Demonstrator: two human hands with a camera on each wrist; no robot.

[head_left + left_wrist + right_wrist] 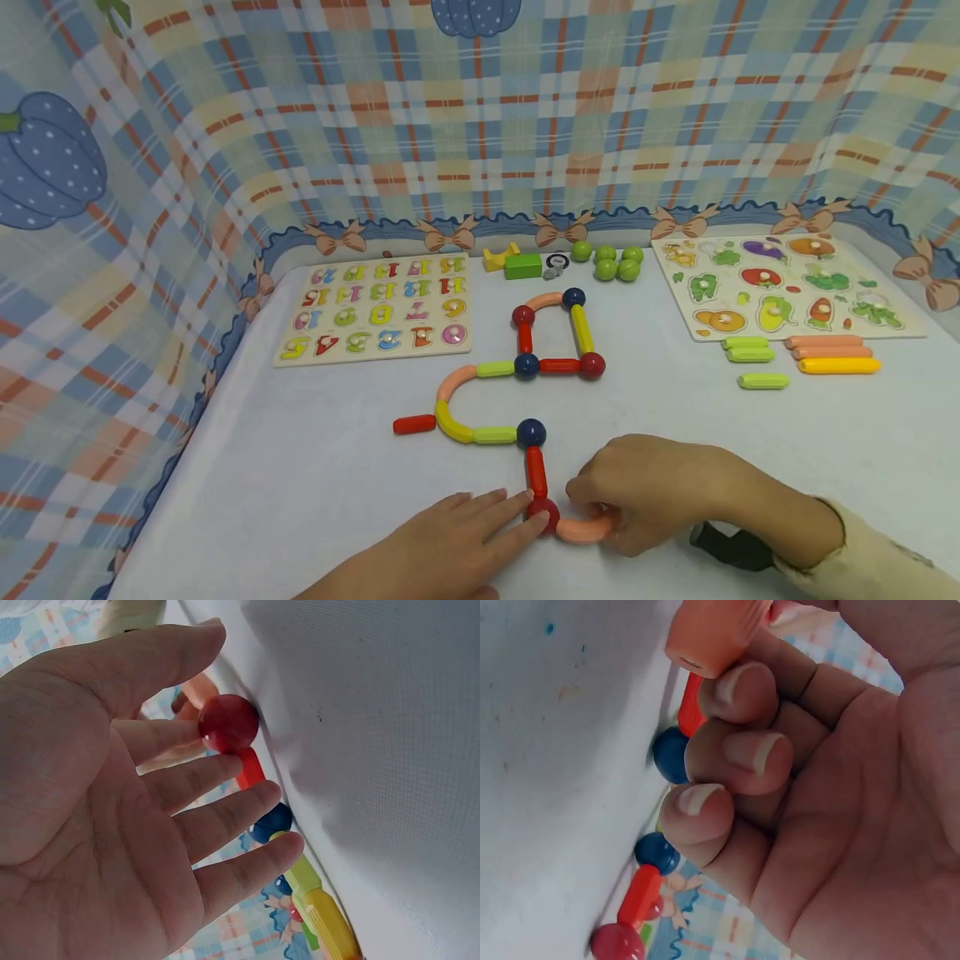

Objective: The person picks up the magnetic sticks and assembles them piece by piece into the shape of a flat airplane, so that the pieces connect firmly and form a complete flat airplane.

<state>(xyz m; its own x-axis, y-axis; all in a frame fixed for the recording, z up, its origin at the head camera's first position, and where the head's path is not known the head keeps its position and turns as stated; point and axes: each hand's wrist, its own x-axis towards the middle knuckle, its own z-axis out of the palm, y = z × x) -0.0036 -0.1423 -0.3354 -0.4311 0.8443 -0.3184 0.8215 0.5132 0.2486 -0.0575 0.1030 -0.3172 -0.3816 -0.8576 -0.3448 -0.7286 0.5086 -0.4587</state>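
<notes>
A salmon curved rod [581, 531] touches a red ball [552, 506] at the front end of a chain of rods and balls. My right hand [652, 492] pinches the rod's free end between thumb and index finger; its other fingers are curled, as the right wrist view shows. My left hand [450, 546] lies to the left with straight fingers, the fingertips touching the red ball [229, 722]. From that ball a red rod [536, 472] runs back to a blue ball [532, 433]. Beyond it the chain bends through lime, yellow and salmon rods to a four-sided loop.
A red rod [414, 424] lies at the chain's left bend. Number board [300, 360] stands back left, vegetable board [795, 332] back right. Loose lime rods [763, 381] and longer rods [838, 365] lie at right. Green balls [605, 268] and a green block [522, 266] sit behind.
</notes>
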